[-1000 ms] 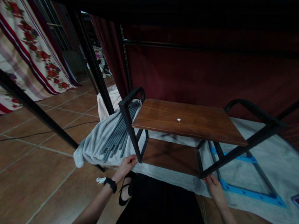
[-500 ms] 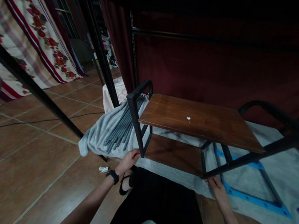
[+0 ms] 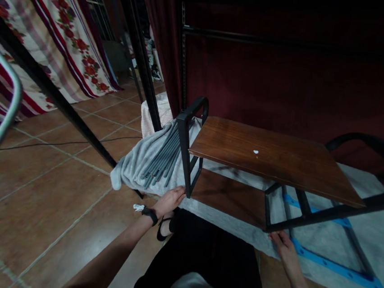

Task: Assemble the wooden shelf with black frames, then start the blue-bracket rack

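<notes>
I see my left hand [image 3: 170, 199] curled on the bottom corner of the black metal frame [image 3: 187, 155] carrying a brown wooden shelf board [image 3: 272, 158]. My right hand [image 3: 284, 248] grips the opposite bottom corner. The frame stands on a grey blanket [image 3: 136, 161] beside grey metal rods [image 3: 163, 157].

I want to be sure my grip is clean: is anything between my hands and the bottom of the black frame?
Nothing visible. The left hand rests right at the lower left corner of the black frame, and the right hand touches its lower right corner. The grey rods lie off to the left on the grey blanket.
</notes>
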{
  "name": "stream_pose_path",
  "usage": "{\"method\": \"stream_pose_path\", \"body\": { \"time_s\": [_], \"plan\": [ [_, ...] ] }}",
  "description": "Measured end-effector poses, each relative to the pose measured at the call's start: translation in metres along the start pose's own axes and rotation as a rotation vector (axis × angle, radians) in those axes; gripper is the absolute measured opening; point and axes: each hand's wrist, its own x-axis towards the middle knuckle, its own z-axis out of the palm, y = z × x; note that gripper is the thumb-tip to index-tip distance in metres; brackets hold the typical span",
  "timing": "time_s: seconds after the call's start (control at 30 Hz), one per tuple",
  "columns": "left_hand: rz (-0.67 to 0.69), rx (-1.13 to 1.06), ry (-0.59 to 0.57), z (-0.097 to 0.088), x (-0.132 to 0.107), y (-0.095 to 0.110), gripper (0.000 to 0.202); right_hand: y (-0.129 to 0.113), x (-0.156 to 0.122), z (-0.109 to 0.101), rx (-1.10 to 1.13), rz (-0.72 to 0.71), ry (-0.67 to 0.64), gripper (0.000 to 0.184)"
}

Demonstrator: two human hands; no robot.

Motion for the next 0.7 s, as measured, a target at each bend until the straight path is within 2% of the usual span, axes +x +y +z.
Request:
{"method": "stream_pose_path", "body": {
  "time_s": [0.3, 0.5, 0.7],
  "plan": [
    [0.082, 0.169, -0.074, -0.006, -0.001, 0.002, 0.027, 0.002, 0.004, -0.002, 0.016, 0.019, -0.019, 0.032],
    [0.12, 0.23, -0.078, -0.008, -0.001, 0.003, 0.029, -0.002, 0.001, -0.004, 0.051, 0.03, -0.031, 0.032],
    [0.137, 0.293, -0.114, -0.007, -0.001, -0.004, 0.028, 0.011, 0.003, -0.006, 0.094, 0.048, -0.06, 0.034]
  ]
}}
